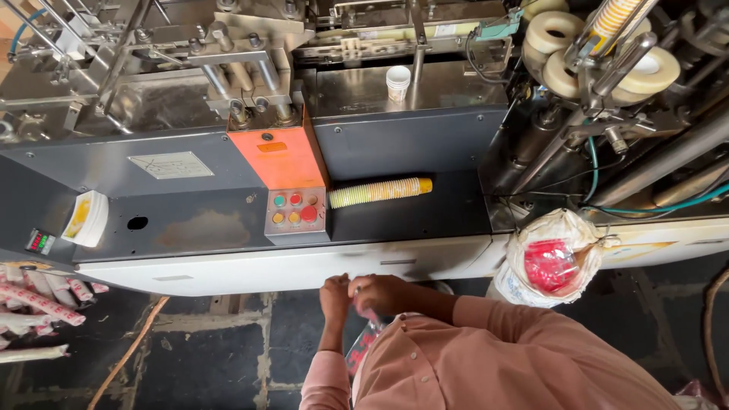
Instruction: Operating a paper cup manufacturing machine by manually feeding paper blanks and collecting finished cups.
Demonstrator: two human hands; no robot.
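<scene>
Grey machine (410, 144), one cup stack (380, 192); two hands' (336, 296) (383, 292) fingers clamped on a plastic bag (364, 342).

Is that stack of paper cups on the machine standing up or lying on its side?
Lying on its side. The stack of cups stretches horizontally along the dark ledge, beside the button panel.

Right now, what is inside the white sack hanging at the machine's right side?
The white sack is open at the top and shows a bundle of red items in clear plastic. Whatever lies deeper is hidden by the sack's cloth and that bundle.
</scene>
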